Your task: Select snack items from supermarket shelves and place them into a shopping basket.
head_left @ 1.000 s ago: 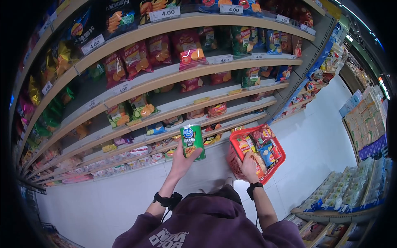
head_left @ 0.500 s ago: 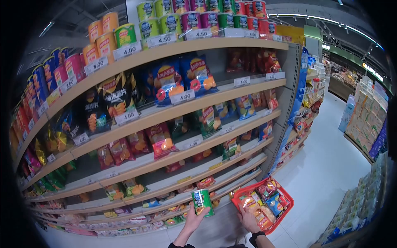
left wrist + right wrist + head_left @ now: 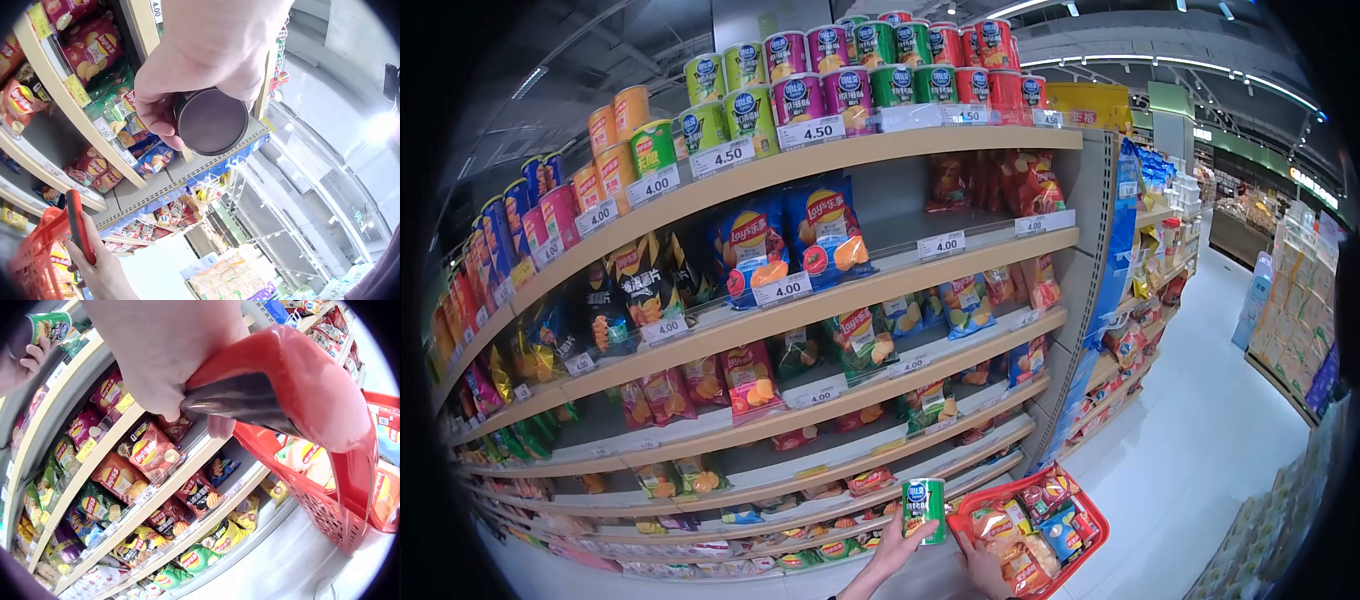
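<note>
My left hand [image 3: 892, 552] grips a green can of snacks [image 3: 923, 508] with a blue round logo, held upright in front of the lower shelves. In the left wrist view the fingers wrap its side, and its round dark base [image 3: 212, 122] faces the camera. My right hand [image 3: 105, 270] grips the black-and-red handle [image 3: 240, 397] of a red plastic shopping basket [image 3: 325, 512]. The basket hangs just right of the can in the head view. Inside lie several snack bags [image 3: 1030, 565], orange, red, yellow and blue.
Curved shelves of chip bags [image 3: 830, 230] with price tags fill the front. Along the top shelf stand stacked cans, lime, purple, green [image 3: 893, 85] and red. A side rack [image 3: 1130, 350] adjoins the shelf end. An aisle [image 3: 1200, 370] runs right, past stacked boxes [image 3: 1295, 290].
The head view has tilted up, bringing the top shelf with its cans into sight. Both hands appear lower; the can sits closer to the basket. Both holds are kept.
</note>
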Motion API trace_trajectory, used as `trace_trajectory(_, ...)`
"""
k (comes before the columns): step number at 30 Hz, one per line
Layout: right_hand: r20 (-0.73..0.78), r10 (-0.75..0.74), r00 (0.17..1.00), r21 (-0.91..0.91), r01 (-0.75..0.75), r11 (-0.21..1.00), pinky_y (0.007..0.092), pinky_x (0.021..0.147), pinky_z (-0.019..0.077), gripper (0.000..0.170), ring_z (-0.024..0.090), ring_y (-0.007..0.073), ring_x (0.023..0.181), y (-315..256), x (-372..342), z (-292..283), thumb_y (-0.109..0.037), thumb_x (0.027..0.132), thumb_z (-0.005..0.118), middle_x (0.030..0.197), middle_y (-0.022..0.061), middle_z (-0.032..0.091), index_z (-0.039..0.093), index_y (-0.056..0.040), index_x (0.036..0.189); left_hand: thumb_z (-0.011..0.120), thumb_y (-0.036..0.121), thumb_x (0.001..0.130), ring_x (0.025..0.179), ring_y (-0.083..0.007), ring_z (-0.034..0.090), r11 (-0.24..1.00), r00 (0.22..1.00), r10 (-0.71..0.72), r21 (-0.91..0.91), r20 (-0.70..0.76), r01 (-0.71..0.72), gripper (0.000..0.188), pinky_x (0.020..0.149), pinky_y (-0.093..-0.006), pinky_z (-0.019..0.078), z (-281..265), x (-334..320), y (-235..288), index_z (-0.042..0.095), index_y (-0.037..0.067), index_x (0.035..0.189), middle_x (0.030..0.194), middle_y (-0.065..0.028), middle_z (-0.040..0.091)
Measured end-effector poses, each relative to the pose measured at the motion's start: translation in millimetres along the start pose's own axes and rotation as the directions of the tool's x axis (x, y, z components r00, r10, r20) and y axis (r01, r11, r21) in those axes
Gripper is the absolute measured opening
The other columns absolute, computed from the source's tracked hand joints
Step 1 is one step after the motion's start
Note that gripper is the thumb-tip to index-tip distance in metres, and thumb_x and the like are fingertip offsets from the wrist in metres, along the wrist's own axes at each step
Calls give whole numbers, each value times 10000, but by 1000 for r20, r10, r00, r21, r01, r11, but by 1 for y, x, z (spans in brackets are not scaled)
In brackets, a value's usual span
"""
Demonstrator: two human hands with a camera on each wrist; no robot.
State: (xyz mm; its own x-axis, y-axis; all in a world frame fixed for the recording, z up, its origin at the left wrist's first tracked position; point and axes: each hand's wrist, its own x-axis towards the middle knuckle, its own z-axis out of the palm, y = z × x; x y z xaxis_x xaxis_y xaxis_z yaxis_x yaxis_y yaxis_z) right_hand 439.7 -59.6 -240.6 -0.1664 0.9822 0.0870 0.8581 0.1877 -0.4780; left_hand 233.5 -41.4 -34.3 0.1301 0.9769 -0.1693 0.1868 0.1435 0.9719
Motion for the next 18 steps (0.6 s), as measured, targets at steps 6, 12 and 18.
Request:
trace_trajectory(6,61,24,998,24,-26,999,515,667,559,627,657,427,859,27,9,-6,-360,933,560,1208,224,540,295,-267,1494,706,515,815,819,-174,637,995,999,-30,-97,-20,27,818,676,-306,513,30,17,-23,432,-53,1336,1110,-156,633)
trace_trajectory(12,-134,-113,984,-91,101,991,389,672,543,504,667,321,726,28,5,-38,-198,942,566,834,159,680,441,-73,1414,653,311,904,688,-124,602,973,998,15,-229,-53,-27,442,590,-255,445,57,10,-11,512,1,1186,891,-68,634)
trace_trajectory(18,156,69,985,48,-77,996,537,725,542,616,640,462,890,41,20,-41,-337,949,528,1211,260,524,277,-215,1498,650,310,905,715,-124,606,983,988,69,-158,-140,-91,429,602,-261,452,58,14,-14,513,16,1185,893,-63,630)
